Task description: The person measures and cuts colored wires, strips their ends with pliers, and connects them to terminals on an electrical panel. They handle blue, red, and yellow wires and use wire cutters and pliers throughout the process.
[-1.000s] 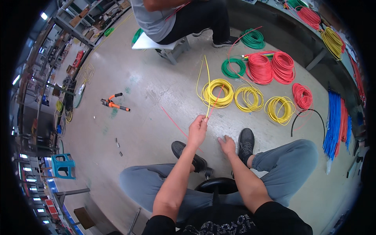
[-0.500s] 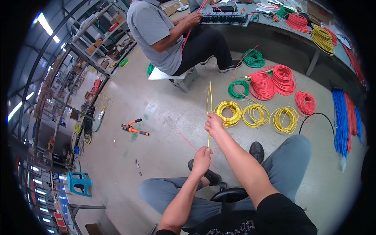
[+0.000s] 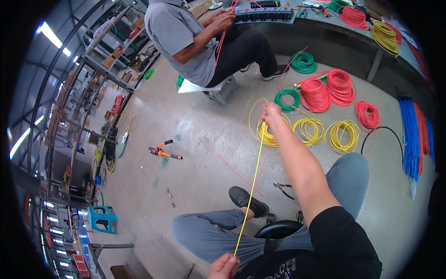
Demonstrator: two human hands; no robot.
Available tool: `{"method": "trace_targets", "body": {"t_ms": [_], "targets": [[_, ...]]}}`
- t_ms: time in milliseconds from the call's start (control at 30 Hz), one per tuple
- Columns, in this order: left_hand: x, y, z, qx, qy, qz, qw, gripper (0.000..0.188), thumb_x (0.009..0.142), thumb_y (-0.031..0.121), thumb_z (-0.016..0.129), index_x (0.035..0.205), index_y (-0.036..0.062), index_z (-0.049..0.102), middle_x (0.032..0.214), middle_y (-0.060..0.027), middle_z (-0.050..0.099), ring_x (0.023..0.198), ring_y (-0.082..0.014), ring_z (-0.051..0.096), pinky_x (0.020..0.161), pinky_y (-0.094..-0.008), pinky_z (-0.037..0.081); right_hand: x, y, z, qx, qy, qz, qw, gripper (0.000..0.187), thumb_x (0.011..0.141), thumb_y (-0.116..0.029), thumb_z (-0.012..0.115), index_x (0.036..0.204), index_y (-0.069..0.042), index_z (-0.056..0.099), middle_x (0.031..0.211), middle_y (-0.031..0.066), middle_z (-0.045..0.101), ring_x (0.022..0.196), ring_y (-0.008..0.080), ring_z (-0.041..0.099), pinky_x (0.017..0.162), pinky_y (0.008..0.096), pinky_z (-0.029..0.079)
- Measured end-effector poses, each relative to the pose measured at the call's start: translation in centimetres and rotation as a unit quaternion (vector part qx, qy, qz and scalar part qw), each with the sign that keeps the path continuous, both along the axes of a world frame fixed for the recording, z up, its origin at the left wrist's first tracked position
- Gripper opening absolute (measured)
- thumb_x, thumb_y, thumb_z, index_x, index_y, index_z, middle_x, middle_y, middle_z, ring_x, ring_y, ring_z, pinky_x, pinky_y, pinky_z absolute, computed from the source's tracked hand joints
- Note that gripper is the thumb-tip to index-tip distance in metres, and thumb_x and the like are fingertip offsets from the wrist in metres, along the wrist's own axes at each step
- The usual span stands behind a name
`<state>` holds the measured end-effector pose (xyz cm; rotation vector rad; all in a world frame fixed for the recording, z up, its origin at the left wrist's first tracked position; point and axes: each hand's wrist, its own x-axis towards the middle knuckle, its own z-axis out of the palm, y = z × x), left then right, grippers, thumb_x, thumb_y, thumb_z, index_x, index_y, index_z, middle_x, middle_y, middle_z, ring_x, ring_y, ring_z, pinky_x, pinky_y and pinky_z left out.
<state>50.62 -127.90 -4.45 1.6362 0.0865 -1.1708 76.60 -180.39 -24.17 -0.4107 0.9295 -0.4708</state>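
Observation:
A yellow wire [image 3: 250, 197] runs taut between my two hands. My left hand [image 3: 225, 267], low by my lap, pinches its near end. Out at arm's length, my right hand [image 3: 270, 113] is closed round the wire. Beyond it, a loop of the same wire curves above a coil of yellow wire [image 3: 275, 135] on the floor; I cannot tell whether they join. Thin red wires [image 3: 238, 173] lie on the floor below the stretched wire. Pliers with dark handles [image 3: 283, 188] rest on the floor right of my shoe.
Ahead, a person in grey [image 3: 179, 44] sits on a white stool [image 3: 204, 88], holding red wires at a workbench [image 3: 316, 32]. More yellow, red [image 3: 340, 87] and green coils [image 3: 303, 63] lie to the right, beside blue wire bundles [image 3: 409, 139]. An orange-and-black tool [image 3: 165, 151] lies on the floor left.
My hands have spread apart: the left has drawn back toward my lap, the right has reached farther forward. A longer stretch of yellow wire now shows between them, and the pliers have come into sight.

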Motion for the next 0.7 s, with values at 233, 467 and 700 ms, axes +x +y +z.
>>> {"method": "trace_targets", "body": {"t_ms": [233,467,700], "targets": [[-3.0,2.7,4.1,0.101,-0.045,0.002,0.994,0.022,0.109,0.026,0.054,0.096,0.0102,0.063,0.071,0.0067,0.05,0.064,-0.0046,0.042,0.058,-0.0229,0.033,0.6,-5.7,-2.3,0.008,0.009,-0.014,1.0,0.022,0.105,-0.018,0.042,0.09,-0.006,0.054,0.06,-0.0062,0.031,0.043,0.0088,0.023,0.04,0.0279,0.018],[-3.3,5.0,3.0,0.115,-0.034,0.035,0.992,0.022,0.108,0.026,0.055,0.097,0.0094,0.065,0.073,0.0056,0.052,0.065,-0.0062,0.045,0.058,-0.0245,0.036,-1.1,-12.1,-5.5,0.058,-0.081,-0.019,0.995,0.03,0.11,-0.03,0.043,0.094,-0.008,0.054,0.059,-0.0058,0.032,0.042,0.0083,0.024,0.039,0.0286,0.019],[4.5,-4.2,-5.4,0.003,-0.124,-0.095,0.988,0.022,0.11,0.023,0.051,0.107,0.0045,0.061,0.062,0.0018,0.048,0.05,-0.0068,0.043,0.047,-0.0239,0.032,-2.6,-0.1,-5.5,0.048,-0.232,0.062,0.969,0.026,0.107,-0.031,0.05,0.099,-0.008,0.059,0.073,0.005,0.056,0.064,0.0204,0.057,0.057,0.0388,0.05]]}}
